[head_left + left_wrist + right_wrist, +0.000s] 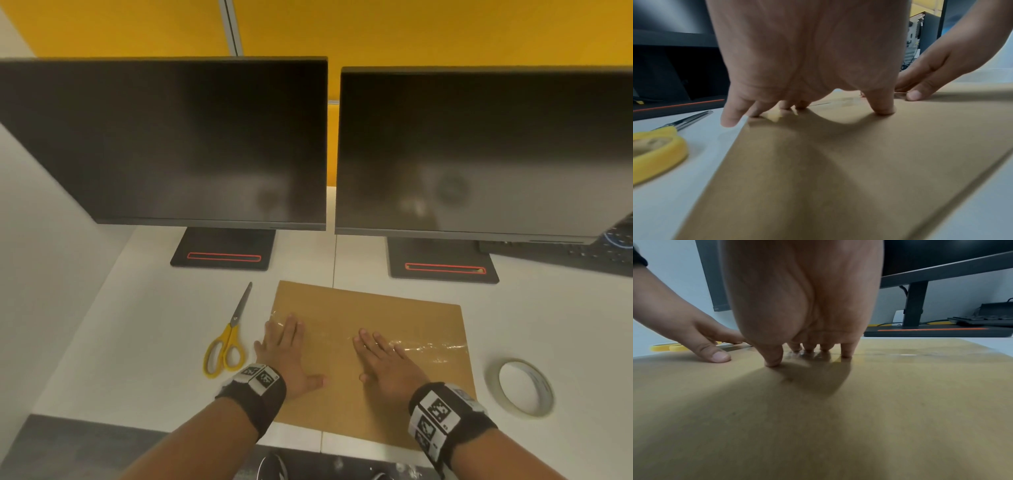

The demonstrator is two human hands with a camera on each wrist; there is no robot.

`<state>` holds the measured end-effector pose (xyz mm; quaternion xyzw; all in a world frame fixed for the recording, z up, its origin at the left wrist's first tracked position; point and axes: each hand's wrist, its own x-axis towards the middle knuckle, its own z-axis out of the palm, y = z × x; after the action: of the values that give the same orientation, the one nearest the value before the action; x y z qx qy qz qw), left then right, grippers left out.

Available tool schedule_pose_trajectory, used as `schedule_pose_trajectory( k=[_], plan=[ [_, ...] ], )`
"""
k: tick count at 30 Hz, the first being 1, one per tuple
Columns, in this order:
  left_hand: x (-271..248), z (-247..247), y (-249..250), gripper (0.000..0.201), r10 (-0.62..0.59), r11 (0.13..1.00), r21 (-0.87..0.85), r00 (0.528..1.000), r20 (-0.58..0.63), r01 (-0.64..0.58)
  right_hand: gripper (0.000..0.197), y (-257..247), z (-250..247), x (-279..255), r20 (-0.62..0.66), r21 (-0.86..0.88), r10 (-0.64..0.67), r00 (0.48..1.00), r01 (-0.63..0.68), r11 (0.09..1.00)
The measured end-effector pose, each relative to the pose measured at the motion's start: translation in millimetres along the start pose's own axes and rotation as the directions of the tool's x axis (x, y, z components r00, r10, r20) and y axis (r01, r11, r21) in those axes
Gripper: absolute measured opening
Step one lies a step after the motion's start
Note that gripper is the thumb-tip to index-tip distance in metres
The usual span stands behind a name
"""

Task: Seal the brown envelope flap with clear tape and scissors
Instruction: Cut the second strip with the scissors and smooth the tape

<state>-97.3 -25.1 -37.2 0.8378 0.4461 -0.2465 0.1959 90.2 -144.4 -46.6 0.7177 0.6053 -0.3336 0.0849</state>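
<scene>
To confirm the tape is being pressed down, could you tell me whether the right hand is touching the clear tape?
Touching. The right wrist view shows the right hand's fingertips planted on the glossy clear tape.

Scissors lie just left of the envelope; tape roll near its right. 2 monitor bases block the rear. White desk open far right.

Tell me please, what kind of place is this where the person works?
Most likely an office desk in a cubicle. Two dark monitors stand side by side on a white desk, a keyboard lies at the right, and a yellow partition rises behind.
</scene>
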Motion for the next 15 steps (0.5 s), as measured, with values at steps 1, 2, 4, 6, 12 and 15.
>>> schedule_pose_trajectory(
  k=[1,2,4,6,12,15],
  plan=[
    [0.1,-0.9,-3.2,0.118,0.009,1.000,-0.003,1.000,-0.006,-0.009,0.065,-0.2,0.5,0.0,-0.006,0.004,-0.001,1.000,0.001,1.000],
    [0.2,-1.5,-5.9,0.118,0.018,1.000,0.004,1.000,-0.011,-0.018,0.065,-0.4,1.0,0.2,-0.010,0.006,0.000,1.000,0.000,1.000],
    [1.4,-1.6,-9.5,0.118,0.027,0.999,0.023,0.999,-0.020,-0.026,0.065,-0.3,1.2,0.3,-0.010,0.010,0.002,1.000,-0.002,1.000],
    [2.9,-0.6,-11.3,0.119,0.027,0.999,0.043,0.999,-0.027,-0.026,0.066,-0.6,0.5,0.0,-0.011,0.023,0.005,1.000,-0.005,1.000],
    [4.8,2.3,-12.2,0.131,-0.005,0.999,0.051,0.999,-0.033,0.007,0.068,-0.3,5.0,-0.6,-0.058,0.055,0.000,0.998,0.004,0.998],
    [3.2,-1.4,-7.6,0.137,-0.036,0.998,0.059,0.999,-0.031,0.038,0.067,-0.8,5.6,-0.2,-0.061,0.056,0.001,0.998,0.003,0.998]
  ],
)
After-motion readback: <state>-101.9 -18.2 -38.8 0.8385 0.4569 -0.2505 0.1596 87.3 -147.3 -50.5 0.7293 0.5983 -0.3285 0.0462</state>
